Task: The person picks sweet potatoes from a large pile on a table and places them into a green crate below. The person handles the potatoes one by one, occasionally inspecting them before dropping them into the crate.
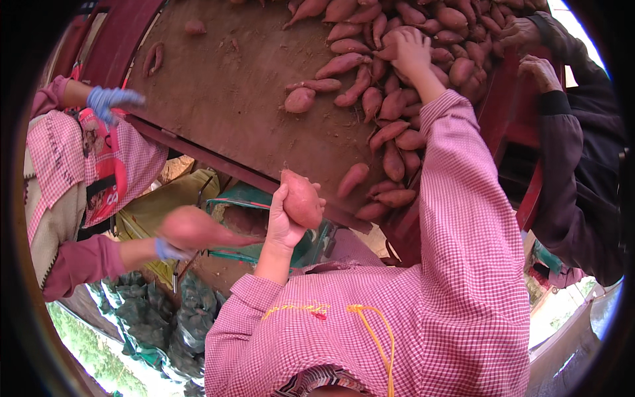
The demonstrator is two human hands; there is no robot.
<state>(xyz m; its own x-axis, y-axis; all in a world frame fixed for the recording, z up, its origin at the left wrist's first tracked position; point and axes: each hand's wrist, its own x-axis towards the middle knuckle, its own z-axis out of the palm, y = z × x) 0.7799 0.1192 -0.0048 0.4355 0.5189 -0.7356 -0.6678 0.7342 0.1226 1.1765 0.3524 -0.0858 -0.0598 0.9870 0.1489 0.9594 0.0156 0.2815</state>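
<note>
My left hand (284, 221) grips a plump red-skinned sweet potato (303, 201) just past the near edge of the sorting table (223, 104). A thin root sticks up from its top end. On the pile of sweet potatoes (392, 106), my right hand (414, 53) is stretched far forward. Its fingers curl over a large sweet potato (389, 41), partly hidden beneath them. A few sweet potatoes (353, 179) lie at the table's near right corner, below my right sleeve.
At left, a co-worker's gloved hand (113, 101) hovers by the table edge; their other gloved hand (171, 249) holds a blurred sweet potato (198, 228). Another person's hands (539, 72) rest at right. A green-rimmed container (312, 248) and filled bags (144, 312) stand below.
</note>
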